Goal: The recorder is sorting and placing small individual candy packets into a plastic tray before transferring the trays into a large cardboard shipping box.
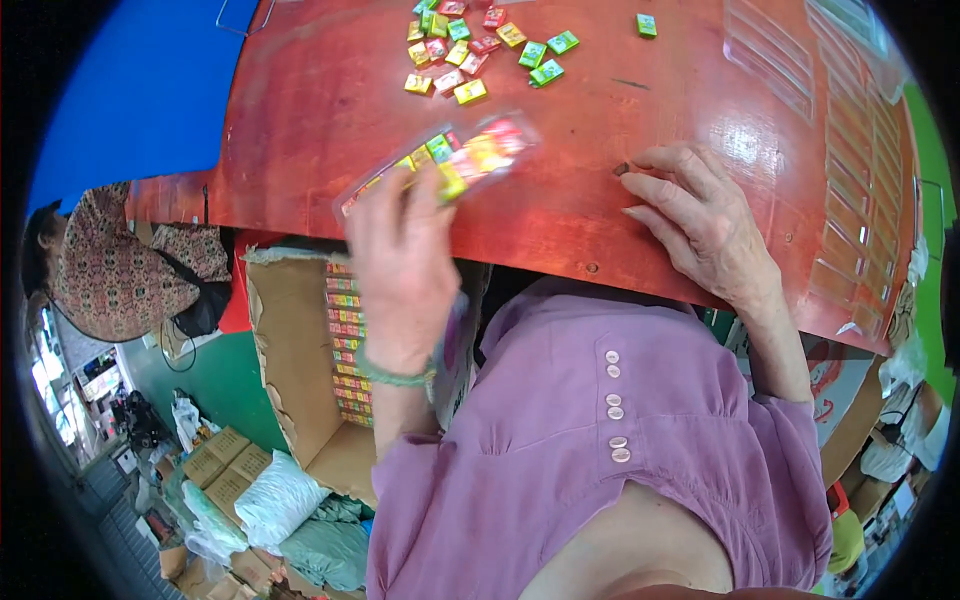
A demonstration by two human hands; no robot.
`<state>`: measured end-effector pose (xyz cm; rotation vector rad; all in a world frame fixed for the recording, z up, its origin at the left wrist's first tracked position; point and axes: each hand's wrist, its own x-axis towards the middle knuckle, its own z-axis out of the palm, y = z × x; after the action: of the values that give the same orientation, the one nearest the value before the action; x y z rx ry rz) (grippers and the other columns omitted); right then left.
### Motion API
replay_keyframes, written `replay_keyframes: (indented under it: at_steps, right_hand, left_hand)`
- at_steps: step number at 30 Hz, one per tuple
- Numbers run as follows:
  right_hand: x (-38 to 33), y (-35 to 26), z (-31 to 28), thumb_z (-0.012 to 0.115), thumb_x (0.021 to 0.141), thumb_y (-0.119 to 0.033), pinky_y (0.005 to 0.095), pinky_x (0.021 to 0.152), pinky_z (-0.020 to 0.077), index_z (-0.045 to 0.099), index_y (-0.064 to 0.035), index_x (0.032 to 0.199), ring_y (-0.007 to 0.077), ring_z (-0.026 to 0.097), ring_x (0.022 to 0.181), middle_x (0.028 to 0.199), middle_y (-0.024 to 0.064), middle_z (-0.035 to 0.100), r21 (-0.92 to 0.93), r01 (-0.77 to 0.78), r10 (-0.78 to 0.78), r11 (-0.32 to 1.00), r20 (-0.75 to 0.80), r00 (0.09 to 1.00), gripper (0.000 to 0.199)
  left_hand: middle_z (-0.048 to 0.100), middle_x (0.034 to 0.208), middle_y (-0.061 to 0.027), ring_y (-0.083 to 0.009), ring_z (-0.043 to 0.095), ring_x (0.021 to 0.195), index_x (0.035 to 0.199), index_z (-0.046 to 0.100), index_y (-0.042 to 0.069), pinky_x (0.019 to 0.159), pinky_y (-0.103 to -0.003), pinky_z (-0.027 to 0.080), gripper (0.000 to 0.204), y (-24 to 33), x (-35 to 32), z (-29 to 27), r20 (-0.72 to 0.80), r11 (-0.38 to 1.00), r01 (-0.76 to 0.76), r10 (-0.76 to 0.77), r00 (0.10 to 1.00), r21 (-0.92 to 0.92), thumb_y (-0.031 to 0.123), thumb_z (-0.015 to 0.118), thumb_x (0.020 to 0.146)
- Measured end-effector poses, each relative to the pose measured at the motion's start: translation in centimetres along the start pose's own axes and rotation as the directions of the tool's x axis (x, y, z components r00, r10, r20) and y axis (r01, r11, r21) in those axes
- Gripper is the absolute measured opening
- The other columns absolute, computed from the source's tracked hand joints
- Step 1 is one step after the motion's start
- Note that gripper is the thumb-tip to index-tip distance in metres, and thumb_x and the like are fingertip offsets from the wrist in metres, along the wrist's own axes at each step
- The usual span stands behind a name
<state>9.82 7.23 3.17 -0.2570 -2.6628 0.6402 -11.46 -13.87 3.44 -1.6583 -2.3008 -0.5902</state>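
The left hand (405, 262), blurred, has its fingers closed on a clear tray (526, 132) of small coloured boxes, held over the near part of the red surface (570, 200). The right hand (715, 218) is loosely curled above the surface, a small dark bit (621, 169) at its fingertips; whether gripped, I cannot tell. Loose little boxes (457, 54) lie scattered beyond the tray, with one green box (646, 26) apart to the right.

Clear shiny plastic tray (374, 172) — smooth glossy tabletop (590, 115) — matt cardboard box (288, 345), matt cloth blouse (560, 385)
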Motion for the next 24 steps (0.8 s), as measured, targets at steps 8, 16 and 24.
replay_keyframes:
  at_steps: [8, 16, 24]
  right_hand:
    - [1.9, 1.7, -0.2, 0.075, 0.086, -0.01, 0.0423, 0.089, 0.0534, 0.069, -0.0033, 0.109, 0.0332, 0.062, 0.106, 0.118, 0.0134, 0.063, -0.006, 0.001, 0.0, 1.0, 0.028, 1.0, 0.025]
    - [10.0, 3.9, 2.8, 0.068, 0.095, -0.022, 0.0445, 0.105, 0.0464, 0.064, -0.0049, 0.122, 0.0329, 0.057, 0.126, 0.13, 0.0134, 0.062, -0.081, 0.099, -0.088, 0.992, 0.136, 0.987, 0.032]
    - [14.8, 3.4, 8.2, 0.065, 0.097, -0.032, 0.0478, 0.109, 0.043, 0.061, -0.0118, 0.131, 0.0311, 0.049, 0.138, 0.144, 0.0125, 0.054, -0.232, 0.3, -0.26, 0.925, 0.186, 0.947, 0.04]
  left_hand:
    - [0.058, 0.129, -0.021, -0.0399, 0.056, 0.118, 0.14, 0.056, 0.001, 0.098, -0.046, 0.048, 0.046, -5.4, -3.3, -1.9, 0.047, 0.974, 0.22, -0.223, 0.974, 0.062, 0.003, 0.065, 0.095]
    - [0.057, 0.135, -0.025, -0.0432, 0.056, 0.125, 0.14, 0.053, -0.003, 0.102, -0.047, 0.048, 0.044, -5.1, 0.6, -2.5, 0.083, 0.954, 0.247, -0.236, 0.968, -0.172, 0.01, 0.063, 0.098]
    - [0.067, 0.108, -0.024, -0.0395, 0.065, 0.101, 0.119, 0.061, -0.006, 0.09, -0.048, 0.051, 0.028, -8.3, 10.3, 0.8, 0.337, 0.965, 0.234, -0.184, 0.923, -0.116, 0.014, 0.057, 0.1]
